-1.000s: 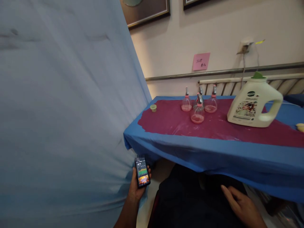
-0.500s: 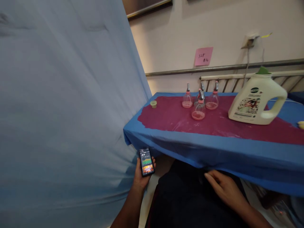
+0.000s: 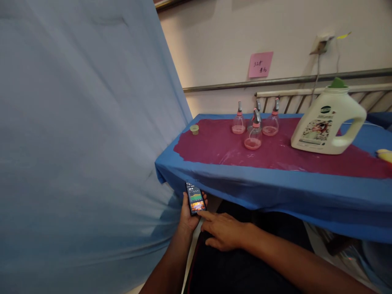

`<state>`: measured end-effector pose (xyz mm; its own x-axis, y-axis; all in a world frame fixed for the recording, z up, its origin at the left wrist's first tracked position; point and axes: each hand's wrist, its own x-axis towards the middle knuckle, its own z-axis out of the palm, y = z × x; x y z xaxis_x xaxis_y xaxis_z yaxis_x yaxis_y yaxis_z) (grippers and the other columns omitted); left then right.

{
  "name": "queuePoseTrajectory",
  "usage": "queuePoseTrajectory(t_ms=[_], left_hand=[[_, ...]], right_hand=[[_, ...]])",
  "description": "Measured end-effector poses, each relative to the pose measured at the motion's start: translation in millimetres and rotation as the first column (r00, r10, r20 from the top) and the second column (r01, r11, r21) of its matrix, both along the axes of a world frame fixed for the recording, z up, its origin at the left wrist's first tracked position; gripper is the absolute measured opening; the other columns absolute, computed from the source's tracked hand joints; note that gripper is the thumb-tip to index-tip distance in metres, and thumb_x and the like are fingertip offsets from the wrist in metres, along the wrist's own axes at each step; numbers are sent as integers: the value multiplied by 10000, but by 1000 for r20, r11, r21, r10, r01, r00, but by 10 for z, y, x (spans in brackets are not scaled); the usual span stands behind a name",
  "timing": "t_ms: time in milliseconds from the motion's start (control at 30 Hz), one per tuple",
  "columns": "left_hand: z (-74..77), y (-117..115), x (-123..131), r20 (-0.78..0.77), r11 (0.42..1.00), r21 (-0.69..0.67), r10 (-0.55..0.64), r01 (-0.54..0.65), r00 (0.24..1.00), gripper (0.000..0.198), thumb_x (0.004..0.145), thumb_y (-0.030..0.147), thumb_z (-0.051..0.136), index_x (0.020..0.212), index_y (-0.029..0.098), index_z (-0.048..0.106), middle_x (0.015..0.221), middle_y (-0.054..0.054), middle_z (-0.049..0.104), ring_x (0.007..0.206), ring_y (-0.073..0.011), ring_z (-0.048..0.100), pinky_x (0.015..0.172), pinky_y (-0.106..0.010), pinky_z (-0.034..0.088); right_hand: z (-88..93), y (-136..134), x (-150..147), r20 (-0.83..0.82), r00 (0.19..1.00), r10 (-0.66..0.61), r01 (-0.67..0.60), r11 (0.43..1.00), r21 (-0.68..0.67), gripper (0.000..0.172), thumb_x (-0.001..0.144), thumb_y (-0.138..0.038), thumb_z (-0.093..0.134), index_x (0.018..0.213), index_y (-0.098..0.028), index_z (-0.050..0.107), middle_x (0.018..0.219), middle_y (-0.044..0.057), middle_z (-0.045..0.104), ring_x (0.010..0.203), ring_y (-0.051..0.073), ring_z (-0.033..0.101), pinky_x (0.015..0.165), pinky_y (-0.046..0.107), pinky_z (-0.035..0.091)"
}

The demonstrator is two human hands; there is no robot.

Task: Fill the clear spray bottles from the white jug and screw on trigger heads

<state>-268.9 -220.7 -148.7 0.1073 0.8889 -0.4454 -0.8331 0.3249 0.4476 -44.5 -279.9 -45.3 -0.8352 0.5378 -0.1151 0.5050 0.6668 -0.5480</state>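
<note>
A lit smartphone (image 3: 196, 198) lies in my left hand (image 3: 189, 216), whose fingers wrap around its edges. Its screen shows a coloured chart with a bright picture below. My right hand (image 3: 223, 230) holds nothing; its index finger stretches out to the phone's lower edge, and the other fingers are loosely bent. Whether the fingertip touches the screen is hard to make out. Both hands are low, in front of the table's near edge and above my dark-clothed lap (image 3: 232, 269).
On the blue-covered table (image 3: 260, 179) lies a dark red sheet (image 3: 214, 151). Several spray bottles (image 3: 252, 141) with pink liquid, a small cup (image 3: 194, 130) and a large cream jug (image 3: 327, 122) stand there. A blue curtain (image 3: 92, 143) hangs on the left, and a pink note (image 3: 260, 64) is on the wall.
My right hand has moved left from my lap to the phone, its index finger now extended. The left hand with the phone has shifted slightly right and up. The view has tilted slightly down.
</note>
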Motion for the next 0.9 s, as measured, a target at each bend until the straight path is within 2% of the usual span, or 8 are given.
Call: queuePoseTrajectory(t_ms=[100, 267, 467, 567, 767, 900], left_hand=[[2, -22, 29, -10, 1000, -12, 7, -7, 1000, 564, 1236, 597, 578, 1352, 96, 808, 1136, -204, 906, 929, -316, 910, 838, -443, 773], [7, -36, 64, -19, 1000, -25, -11, 11, 1000, 585, 1237, 608, 564, 1357, 90, 807, 1148, -214, 907, 950, -327, 917, 880, -473, 782], [20, -89, 13, -46, 999, -39, -24, 23, 999, 560, 1246, 574, 548, 1381, 90, 798, 1156, -219, 912, 964, -339, 925, 870, -476, 786], [7, -154, -48, -55, 999, -42, -13, 10, 998, 540, 1257, 549, 517, 1375, 103, 797, 1165, -212, 913, 976, -337, 926, 881, -470, 783], [-48, -300, -156, -44, 998, -57, -16, 13, 999, 548, 1244, 585, 537, 1382, 128, 806, 1196, -208, 912, 1022, -324, 920, 977, -457, 768], [-66, -337, -180, -33, 999, -51, -18, 16, 999, 553, 1237, 591, 560, 1383, 121, 812, 1220, -210, 907, 1037, -328, 918, 969, -453, 767]], right_hand=[[-90, 22, -17, -14, 1000, 6, -5, 999, 45, 373, 1087, -467, 794, 1345, -197, 802, 1985, 143, 354, 1502, 430, 746, 1172, 586, 695], [-167, 67, -64, 11, 998, 58, -59, 995, 80, 370, 1075, -470, 813, 1313, -187, 819, 1812, 152, 592, 1401, 412, 796, 1079, 585, 736], [-245, 52, -143, -17, 998, 62, -59, 990, 125, 370, 1034, -499, 847, 1251, -200, 835, 1802, 146, 596, 1270, 374, 835, 970, 528, 749], [-255, 47, -167, -24, 997, 76, -72, 991, 112, 372, 1016, -482, 859, 1268, -209, 833, 1756, 149, 637, 1262, 375, 834, 967, 524, 740], [-294, 27, -95, -54, 997, 63, -59, 996, 74, 417, 1032, -496, 852, 1347, -226, 813, 1931, 118, 459, 1400, 397, 796, 1069, 539, 722], [-305, 12, -102, -60, 994, 88, -84, 994, 72, 438, 1037, -481, 856, 1392, -230, 807, 1944, 132, 436, 1429, 418, 787, 1108, 589, 718]])
